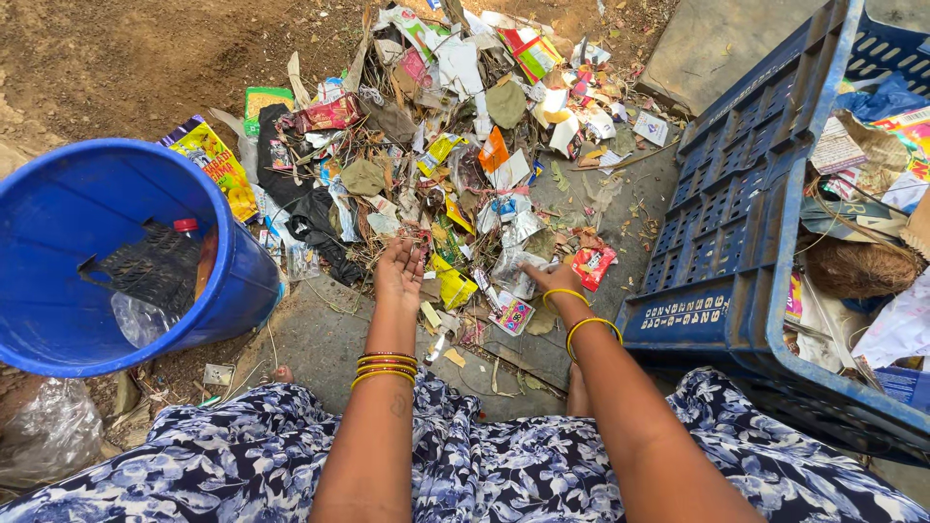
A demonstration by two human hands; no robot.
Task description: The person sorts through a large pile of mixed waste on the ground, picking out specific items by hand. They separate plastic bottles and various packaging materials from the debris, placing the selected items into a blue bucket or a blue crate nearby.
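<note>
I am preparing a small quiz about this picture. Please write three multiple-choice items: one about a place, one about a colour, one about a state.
1. Where is the round bin relative to the litter pile?
A. to its left
B. to its right
C. on top of it

2. What colour is the crate?
A. green
B. blue
C. white

3. How is the left hand?
A. closed in a fist
B. open, palm up over the litter
C. inside the bin

Answers:
1 A, the bin stands at the left edge of the picture.
2 B, its slatted wall is blue.
3 B, its palm shows and its fingers are loosely spread.
</note>
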